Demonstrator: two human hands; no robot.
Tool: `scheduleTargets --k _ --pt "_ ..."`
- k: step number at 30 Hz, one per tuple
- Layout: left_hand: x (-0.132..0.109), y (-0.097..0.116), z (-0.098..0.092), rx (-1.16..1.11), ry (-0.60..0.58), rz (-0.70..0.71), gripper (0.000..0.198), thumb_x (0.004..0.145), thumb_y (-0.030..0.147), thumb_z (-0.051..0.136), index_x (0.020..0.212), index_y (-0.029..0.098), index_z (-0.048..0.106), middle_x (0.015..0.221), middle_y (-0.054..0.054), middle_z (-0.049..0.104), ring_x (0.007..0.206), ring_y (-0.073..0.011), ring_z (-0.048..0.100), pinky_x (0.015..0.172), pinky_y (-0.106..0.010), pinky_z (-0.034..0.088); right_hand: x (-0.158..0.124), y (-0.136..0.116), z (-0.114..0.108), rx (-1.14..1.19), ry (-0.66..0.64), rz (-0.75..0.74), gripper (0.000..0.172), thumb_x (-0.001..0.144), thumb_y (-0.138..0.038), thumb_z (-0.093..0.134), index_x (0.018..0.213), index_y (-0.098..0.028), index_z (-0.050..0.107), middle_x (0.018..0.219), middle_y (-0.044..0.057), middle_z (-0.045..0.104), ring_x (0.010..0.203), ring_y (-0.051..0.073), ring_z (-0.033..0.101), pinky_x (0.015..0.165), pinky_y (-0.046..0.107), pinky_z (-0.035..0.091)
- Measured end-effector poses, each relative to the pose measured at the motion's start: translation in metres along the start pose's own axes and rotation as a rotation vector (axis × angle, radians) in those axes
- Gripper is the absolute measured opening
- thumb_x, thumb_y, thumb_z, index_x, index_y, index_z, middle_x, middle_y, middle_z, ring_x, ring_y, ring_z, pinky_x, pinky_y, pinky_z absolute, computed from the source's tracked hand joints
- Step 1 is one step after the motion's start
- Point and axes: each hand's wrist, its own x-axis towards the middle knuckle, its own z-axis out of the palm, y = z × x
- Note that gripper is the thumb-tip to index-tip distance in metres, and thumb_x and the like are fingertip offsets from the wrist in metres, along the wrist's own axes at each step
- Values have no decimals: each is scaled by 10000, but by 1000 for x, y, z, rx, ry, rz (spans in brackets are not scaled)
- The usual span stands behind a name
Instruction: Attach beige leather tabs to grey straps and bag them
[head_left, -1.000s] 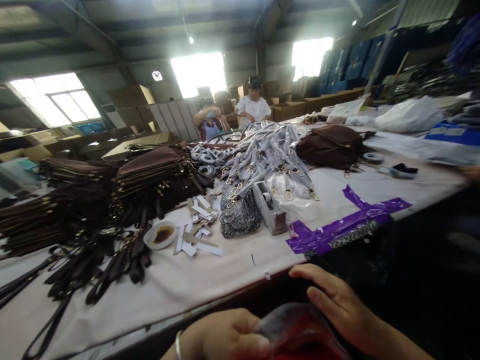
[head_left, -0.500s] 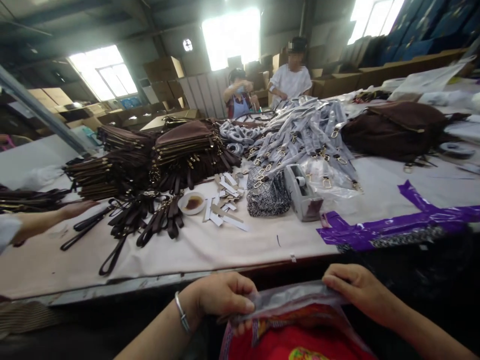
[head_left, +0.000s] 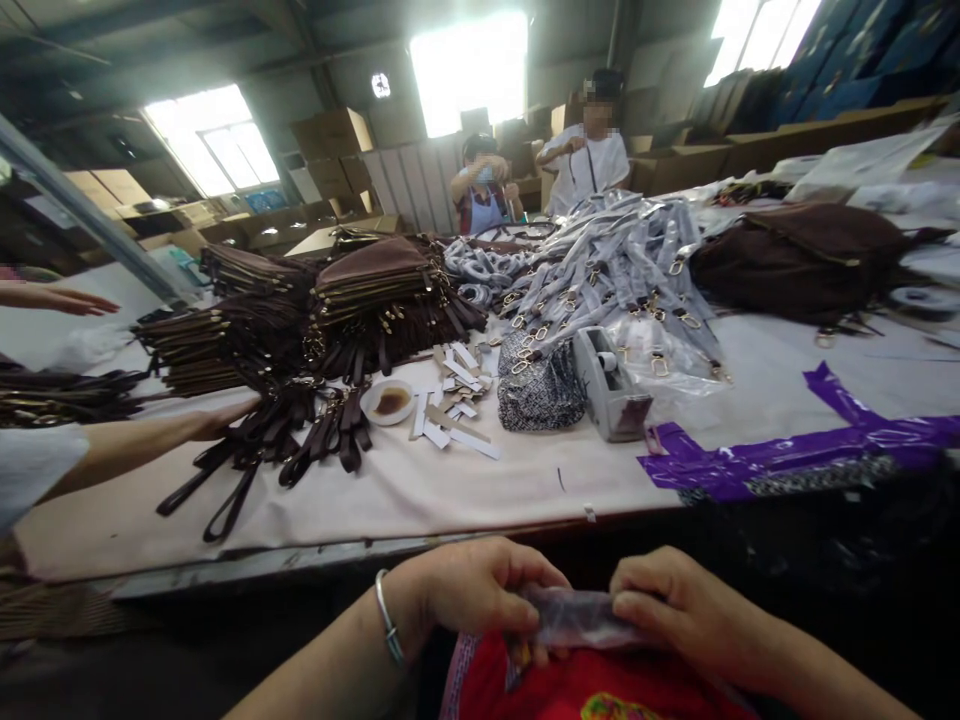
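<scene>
Below the table's front edge, my left hand (head_left: 472, 590) and my right hand (head_left: 679, 610) both pinch the clear top edge of a red plastic bag (head_left: 577, 670) held in my lap. The two hands sit close together on the bag's top strip, fingers closed on it. A metal bangle circles my left wrist. The lower part of the bag runs out of view.
On the cloth-covered table (head_left: 420, 495) lie stacks of brown pouches (head_left: 375, 290), loose dark straps (head_left: 300, 440), a small dish (head_left: 388, 402), paper slips (head_left: 450, 400), a tape dispenser (head_left: 607, 385), wrapped grey straps (head_left: 600, 270) and purple plastic (head_left: 787, 450). A co-worker's arm (head_left: 127, 450) reaches in from the left; two people stand at the far end.
My hands have drawn closer together along the bag's top edge. The co-worker's arm at the left has reached further in toward the dark straps. The view has shifted slightly.
</scene>
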Motion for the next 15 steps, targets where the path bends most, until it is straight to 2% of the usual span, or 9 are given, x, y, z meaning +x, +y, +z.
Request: scheduleTargets --k 2,4,6,9,11,12,14,15 --pt "1 1 2 12 -57 1 470 839 358 723 1286 221 676 858 -10 743 625 -127 656 548 -220 455 5 -6 3 -34 9 -26 452 970 -507 547 754 -151 723 693 35 708 643 175 624 584 245 423" --pt "2 0 4 2 -105 -8 504 888 558 668 1251 208 688 916 -47 756 635 -155 668 558 -258 478 8 -7 0 -83 13 -82 462 976 -499 549 745 -146 738 695 40 715 646 173 633 596 245 425" --pt "4 -2 8 -4 -108 -47 585 867 721 608 1070 187 734 851 -56 750 569 -148 638 521 -259 471 11 -5 -8 -129 11 -129 448 983 -478 558 746 -150 750 689 36 716 646 166 635 610 245 429" --pt "12 -7 15 10 4 -148 636 707 818 700 809 190 696 619 8 662 430 -93 523 422 -197 389 11 -3 -17 -131 36 -169 423 990 -473 568 777 -164 763 701 32 727 660 170 656 634 247 467" --pt "15 -9 17 22 68 -171 627 668 809 736 762 193 663 546 43 602 388 -69 464 397 -172 358 8 -3 -20 -124 122 -222 395 952 -541 623 946 -183 790 814 50 764 749 205 701 684 259 525" --pt "15 -10 17 18 91 -159 618 688 803 725 760 192 657 528 51 584 374 -63 441 391 -167 349 5 -3 -21 -142 165 -270 434 911 -579 675 1078 -192 780 913 70 779 816 228 719 723 271 553" --pt "11 -10 15 -20 106 -116 605 733 788 697 759 185 656 499 57 557 351 -57 396 381 -172 339 0 -5 -20 -250 213 -401 564 859 -554 763 1303 -214 695 1087 105 766 915 247 729 785 285 581" --pt "8 -11 13 -53 105 -99 601 737 779 702 760 180 661 489 57 547 346 -55 381 375 -177 326 -2 -5 -20 -328 221 -488 587 856 -510 787 1347 -214 662 1117 115 757 920 243 728 792 286 586"
